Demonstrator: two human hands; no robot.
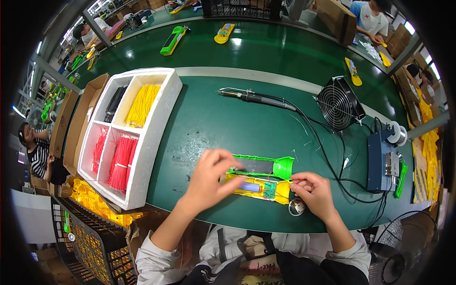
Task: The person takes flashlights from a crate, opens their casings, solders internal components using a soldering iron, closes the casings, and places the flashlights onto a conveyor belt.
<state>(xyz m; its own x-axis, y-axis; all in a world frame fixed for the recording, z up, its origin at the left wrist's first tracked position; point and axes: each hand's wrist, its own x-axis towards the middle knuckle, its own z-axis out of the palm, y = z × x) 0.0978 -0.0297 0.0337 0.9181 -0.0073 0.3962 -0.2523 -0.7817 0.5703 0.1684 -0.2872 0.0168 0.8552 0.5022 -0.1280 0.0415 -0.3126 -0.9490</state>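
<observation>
Head view, lower centre of frame: left hand lies over the left end of the yellow shell half, glossy moulded plastic, long and flared at its right end. Grip curled, fingers pressed onto the shell; can't tell if they pinch anything underneath. Right hand sits at the shell's right end, grip pinched on thin wires that run to a small green circuit board seated inside the shell. A bluish-purple part lies in the shell's cavity left of the board.

Green shell half, same flared shape with a dark inner panel, lies just behind the yellow one, touching or nearly so. Small round white part rests on the table just below the right hand. Table is a smooth dark green mat.

Left of frame: white foam tray with four compartments holding bundled black, yellow and red wires. Centre top: soldering iron, its black cable running right to a blue station. Right: black round-grille fan. Lower left: black wire crate of yellow mouldings. Other people sit at the frame's edges.
</observation>
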